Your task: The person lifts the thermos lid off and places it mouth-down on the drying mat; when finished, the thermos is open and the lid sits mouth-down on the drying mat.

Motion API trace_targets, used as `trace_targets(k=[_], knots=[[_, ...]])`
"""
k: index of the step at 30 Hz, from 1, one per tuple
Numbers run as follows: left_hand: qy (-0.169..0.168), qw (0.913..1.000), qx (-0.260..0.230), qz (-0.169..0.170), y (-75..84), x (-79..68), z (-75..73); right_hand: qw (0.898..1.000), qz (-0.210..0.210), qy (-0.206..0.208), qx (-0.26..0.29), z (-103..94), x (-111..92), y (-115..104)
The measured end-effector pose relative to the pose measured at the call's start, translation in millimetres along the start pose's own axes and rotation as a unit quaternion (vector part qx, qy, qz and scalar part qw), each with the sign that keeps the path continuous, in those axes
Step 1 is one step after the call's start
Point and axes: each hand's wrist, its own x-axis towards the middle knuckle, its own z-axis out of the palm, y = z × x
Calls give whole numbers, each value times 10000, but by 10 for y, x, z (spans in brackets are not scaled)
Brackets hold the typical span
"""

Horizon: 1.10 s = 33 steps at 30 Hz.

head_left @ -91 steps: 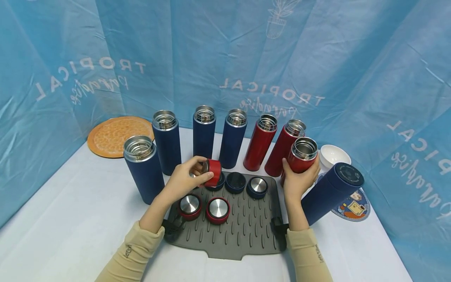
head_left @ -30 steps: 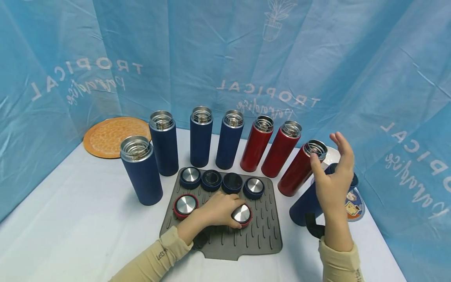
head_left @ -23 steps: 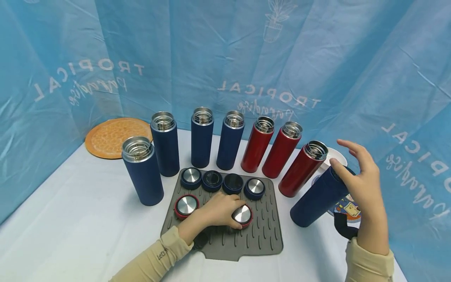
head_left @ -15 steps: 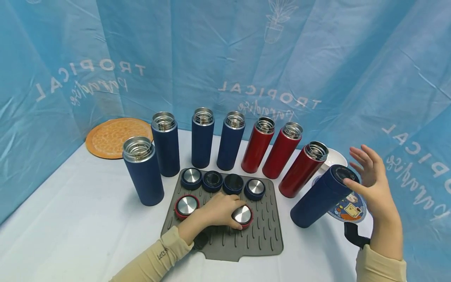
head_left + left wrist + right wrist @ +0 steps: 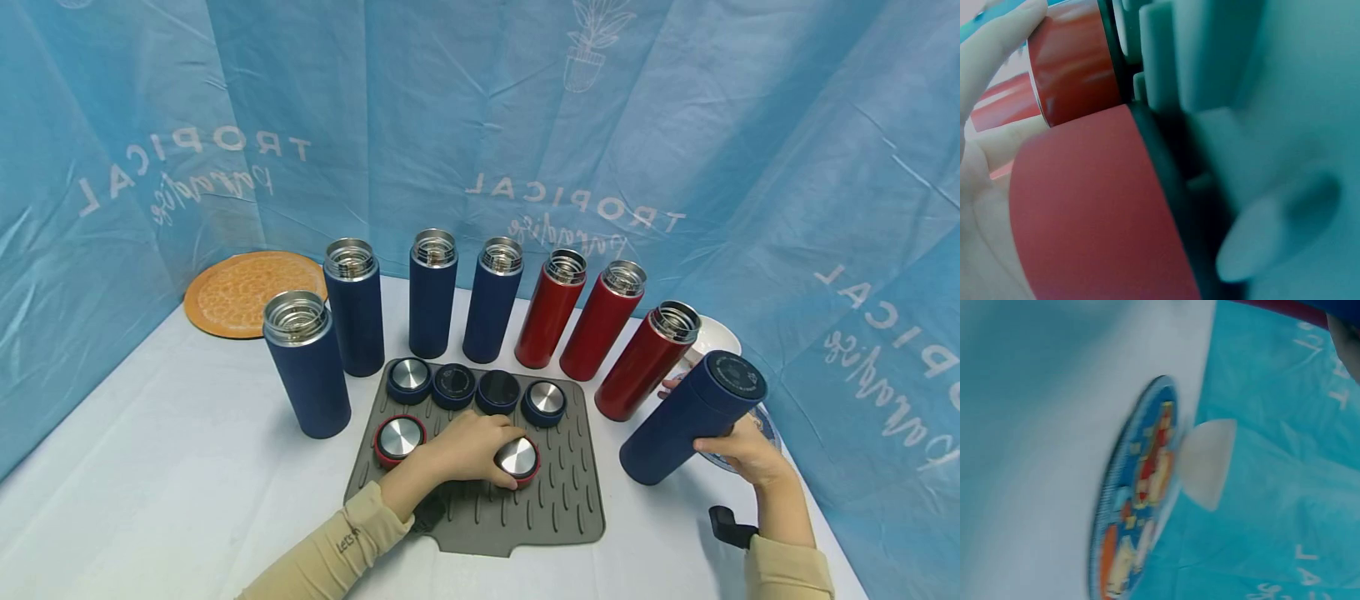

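Observation:
My left hand (image 5: 471, 447) reaches over the grey ridged mat (image 5: 558, 508) and grips a red bottle lid (image 5: 517, 457) with a steel disc on its upper face. Another red lid (image 5: 1094, 206) sits beneath the palm, hidden in the head view. A third red lid (image 5: 400, 437) lies left of the wrist. On the right stands a capped navy thermos bottle (image 5: 671, 429). My right hand (image 5: 746, 446) straddles it, thumb along the near side. Its outstretched fingertips show past the bottle's far left edge, the rest of those fingers hidden behind it.
Several navy lids (image 5: 545, 402) line the mat's back edge. Behind stand uncapped navy bottles (image 5: 491, 308) and red bottles (image 5: 551, 317), in an arc. An orange round board (image 5: 251, 296) lies back left. A white bowl (image 5: 716, 333) and a patterned round mat (image 5: 1141, 506) sit back right.
Having put the red lid down on the mat, my left hand stays on it. My right hand left the red bottle, swung right with fingers spread, then came down around the navy bottle.

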Motion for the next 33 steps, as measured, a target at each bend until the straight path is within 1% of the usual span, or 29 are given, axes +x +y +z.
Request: trace_targets(k=[1,3,5,7,8,10,11,15,16,18,20,23,25,27,28,29,31,32,33], knots=[[-5,10000,-2,-7,-3,0,3,9999,53,-102,59,-9,0,40],[-18,10000,-11,-11,-10,0,5,9997,62,-254,-17,-22,2,98],[-14,10000,-17,10,-15,2,7,9991,-75,-402,-99,-32,10,124],[-3,10000,-56,35,-23,-5,3,9983,-248,-392,-342,-21,29,121],[2,9999,-113,55,-29,-10,-1,9978,-342,-353,-455,-4,41,107],[22,9996,-266,84,-38,-25,-17,9973,-463,-270,-503,42,65,70],[30,9993,-369,99,-45,-35,-30,9970,-500,-159,-562,77,75,45],[119,9970,-754,128,-80,-86,-139,9956,-465,285,-766,276,135,-110],[154,9962,-844,120,-93,-100,-176,9936,-457,400,-947,335,156,-156],[240,9945,-1017,85,-128,-131,-252,9875,-278,611,-1428,460,210,-254],[372,9919,-1214,69,-172,-161,-320,9778,-155,675,-1977,581,286,-329],[644,9864,-1510,14,-249,-224,-424,9518,-97,684,-2989,777,412,-410],[917,9816,-1674,48,-308,-270,-490,9333,-271,611,-3529,917,507,-437],[1200,9750,-1867,74,-366,-320,-553,9062,-510,644,-4148,1068,593,-458],[1337,9708,-1987,102,-393,-344,-581,8887,-650,664,-4491,1140,635,-465],[1486,9658,-2118,151,-416,-368,-608,8689,-790,695,-4838,1211,675,-472],[1731,9551,-2394,244,-455,-409,-655,8236,-1043,748,-5524,1343,753,-479],[1827,9492,-2546,296,-469,-429,-676,7991,-1140,772,-5852,1403,790,-480],[1902,9436,-2686,370,-478,-445,-694,7776,-1219,764,-6121,1456,824,-477]])
